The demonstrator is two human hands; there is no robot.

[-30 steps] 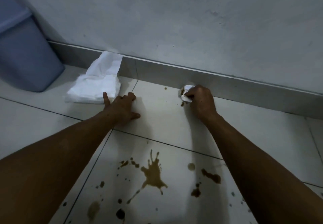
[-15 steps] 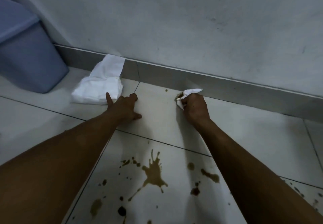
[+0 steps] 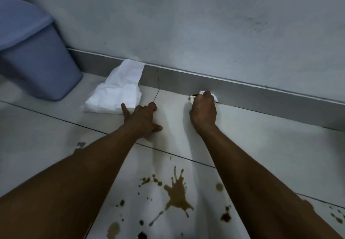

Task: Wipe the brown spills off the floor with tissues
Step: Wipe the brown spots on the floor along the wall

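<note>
My right hand (image 3: 203, 110) grips a crumpled, brown-stained tissue (image 3: 214, 97) and presses it on the white floor tile right at the grey skirting. My left hand (image 3: 142, 118) rests on the tile with curled fingers and thumb out, holding nothing, just beside a pile of clean white tissues (image 3: 115, 97). A large brown splash (image 3: 177, 194) with many smaller drops lies on the tile near me, between my forearms. More drops (image 3: 337, 218) show at the far right edge.
A blue plastic bin (image 3: 35, 57) stands against the wall at the left. The grey skirting (image 3: 261, 93) runs along the foot of the white wall. Dark grout lines (image 3: 56, 117) cross the floor.
My right hand has pushed the tissue farther from me, up to the skirting; the small drops on that tile no longer show. My left hand has stayed in place.
</note>
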